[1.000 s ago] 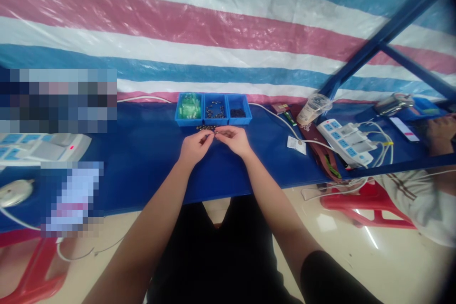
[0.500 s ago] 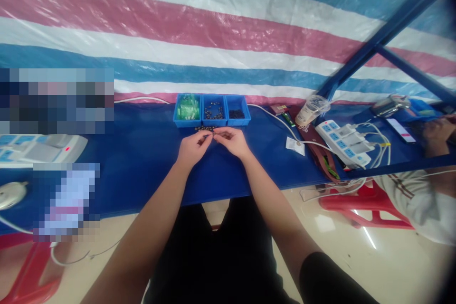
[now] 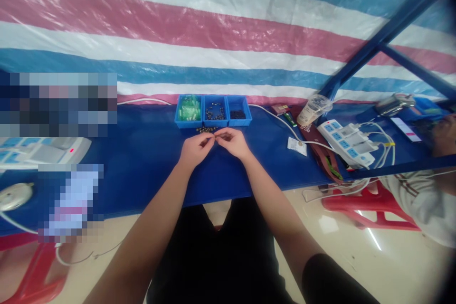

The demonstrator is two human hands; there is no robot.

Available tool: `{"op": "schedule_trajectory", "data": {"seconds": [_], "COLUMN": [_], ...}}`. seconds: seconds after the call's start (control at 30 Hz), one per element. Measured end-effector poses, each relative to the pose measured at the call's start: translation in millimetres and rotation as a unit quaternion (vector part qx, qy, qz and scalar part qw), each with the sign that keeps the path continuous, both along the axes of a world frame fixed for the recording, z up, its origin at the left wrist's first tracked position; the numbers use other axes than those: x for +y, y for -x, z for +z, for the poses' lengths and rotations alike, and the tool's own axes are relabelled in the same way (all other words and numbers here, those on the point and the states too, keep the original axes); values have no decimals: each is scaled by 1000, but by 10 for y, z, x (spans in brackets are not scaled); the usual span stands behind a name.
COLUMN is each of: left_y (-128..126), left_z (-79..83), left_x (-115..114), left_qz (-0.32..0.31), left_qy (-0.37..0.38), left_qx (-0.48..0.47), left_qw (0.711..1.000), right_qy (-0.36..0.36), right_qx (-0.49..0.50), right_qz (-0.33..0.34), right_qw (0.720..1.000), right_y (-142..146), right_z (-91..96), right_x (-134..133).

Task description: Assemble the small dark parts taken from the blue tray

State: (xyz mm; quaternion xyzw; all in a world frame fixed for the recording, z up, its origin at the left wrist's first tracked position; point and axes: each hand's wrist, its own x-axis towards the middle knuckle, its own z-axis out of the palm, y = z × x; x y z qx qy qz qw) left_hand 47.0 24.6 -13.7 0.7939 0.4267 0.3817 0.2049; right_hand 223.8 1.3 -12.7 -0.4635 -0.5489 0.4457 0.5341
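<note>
My left hand (image 3: 194,147) and my right hand (image 3: 232,141) meet fingertip to fingertip over the blue table (image 3: 142,161). Both pinch a tiny part that is too small to name. Just beyond them lies a small pile of dark metal pieces (image 3: 205,129). Behind it stand three blue bins in a row: the left bin (image 3: 188,108) holds green parts, the middle bin (image 3: 215,113) holds metal pieces, the right bin (image 3: 238,113) holds black bits.
A white power strip (image 3: 345,141) with plugged cables lies at the right, beside a tipped plastic cup (image 3: 313,108) and a white cable (image 3: 274,118). Another power strip (image 3: 39,148) is at the left. Red plastic stools (image 3: 370,202) stand below. A striped tarp (image 3: 213,33) hangs behind. Another person's arm (image 3: 443,137) is at far right.
My hands stay pinched together at the same spot; the fingers shift slightly. The view has barely drifted.
</note>
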Motion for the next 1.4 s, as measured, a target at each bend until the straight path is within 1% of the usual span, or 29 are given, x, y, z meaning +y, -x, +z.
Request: {"op": "schedule_trajectory", "data": {"seconds": [0.17, 0.4, 0.53, 0.63, 0.83, 0.93, 1.1, 1.23, 1.4], "left_y": [9, 16, 11, 9, 5, 0, -1, 8, 10], "left_z": [-9, -3, -2, -6, -30, -38, -37, -34, -27], "left_x": [-4, -2, -6, -6, 8, 15, 20, 20, 25], "left_qz": [-12, -37, -37, -31, -8, 3, 6, 2, 10], "left_qy": [13, 16, 19, 22, 22, 20, 7, 7, 3], "left_qx": [4, 8, -2, -9, -25, -24, -31, -27, -16], "left_qw": [1000, 999, 999, 999, 999, 1000, 999, 1000, 1000], "right_qy": [-7, -70, -105, -117, -108, -87, -55, -56, -60], "right_qx": [-18, -79, -137, -152, -136, -131, -93, -80, -47], "right_qz": [10, -8, -23, -30, -36, -50, -56, -60, -44], "right_qw": [1000, 994, 985, 981, 984, 986, 993, 993, 996], "right_y": [0, 28, 32, 26, 4, 0, 1, 8, 16], "right_z": [-11, 66, 93, 85, 63, 55, 18, -6, -7], "right_x": [14, -34, -57, -58, -44, -37, -22, -9, 0]}}
